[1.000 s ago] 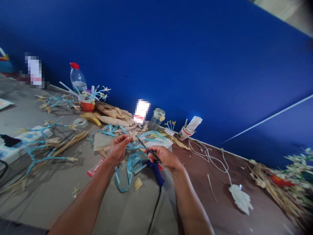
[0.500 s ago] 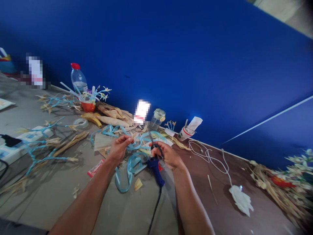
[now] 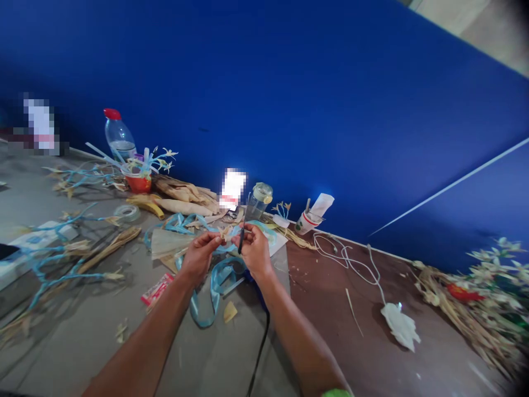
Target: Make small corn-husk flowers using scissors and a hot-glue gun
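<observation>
My left hand [image 3: 201, 254] pinches a small pale husk piece [image 3: 225, 231] between thumb and fingers. My right hand [image 3: 253, 251] meets it from the right, holding a thin dark tool [image 3: 242, 238] that looks like scissors, upright, with its fingertips also on the husk piece. Both hands hover above a tangle of light blue ribbon [image 3: 218, 278] on the grey table [image 3: 82, 320]. A blue glue gun lies under my right wrist, mostly hidden; its black cord [image 3: 258, 358] runs toward me.
Along the blue wall stand a red-capped bottle [image 3: 118, 133], an orange cup of straws [image 3: 138, 179], a jar [image 3: 258, 201] and a paper cup [image 3: 308, 220]. Corn husks [image 3: 185, 193], blue-wrapped branches [image 3: 61, 264], a tape roll [image 3: 126, 212], a white cable [image 3: 351, 259] and dried flowers [image 3: 475, 298] lie around.
My right hand lifted the dark tool off the glue gun and swung left to meet my left hand at the husk piece. The view shifted slightly.
</observation>
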Action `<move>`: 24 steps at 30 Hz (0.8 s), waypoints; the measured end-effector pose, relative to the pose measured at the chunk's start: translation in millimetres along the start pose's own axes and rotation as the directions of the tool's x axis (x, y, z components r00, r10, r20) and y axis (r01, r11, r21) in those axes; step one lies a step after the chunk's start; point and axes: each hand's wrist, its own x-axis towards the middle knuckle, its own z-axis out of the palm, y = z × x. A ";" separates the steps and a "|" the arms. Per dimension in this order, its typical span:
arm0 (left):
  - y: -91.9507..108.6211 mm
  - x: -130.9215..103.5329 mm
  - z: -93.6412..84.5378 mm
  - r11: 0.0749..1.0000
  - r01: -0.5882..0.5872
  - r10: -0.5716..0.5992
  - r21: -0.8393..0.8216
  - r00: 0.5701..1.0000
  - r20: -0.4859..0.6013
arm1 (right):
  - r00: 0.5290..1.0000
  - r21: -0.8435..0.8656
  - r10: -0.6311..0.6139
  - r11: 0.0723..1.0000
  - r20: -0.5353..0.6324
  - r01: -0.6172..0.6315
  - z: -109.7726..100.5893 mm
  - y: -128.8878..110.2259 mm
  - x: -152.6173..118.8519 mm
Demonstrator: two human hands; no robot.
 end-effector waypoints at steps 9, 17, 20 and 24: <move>6.1 -2.3 5.6 0.995 0.033 -0.033 -0.093 0.999 -0.008 | 0.997 -0.104 0.017 0.995 0.069 -0.010 -16.2 -9.3 3.4; 2.4 -5.9 2.9 0.990 0.135 -0.137 0.037 0.986 0.093 | 0.996 -0.224 0.014 0.975 0.090 0.006 -18.2 -7.4 5.3; 0.9 -5.0 2.3 0.988 0.143 -0.148 0.060 0.984 0.099 | 0.995 -0.229 0.021 0.973 0.099 0.002 -18.5 -8.7 5.4; 2.4 -2.5 4.0 0.995 0.096 -0.095 -0.035 0.995 0.014 | 0.999 -0.198 -0.001 0.980 0.050 0.011 -17.8 -11.8 3.5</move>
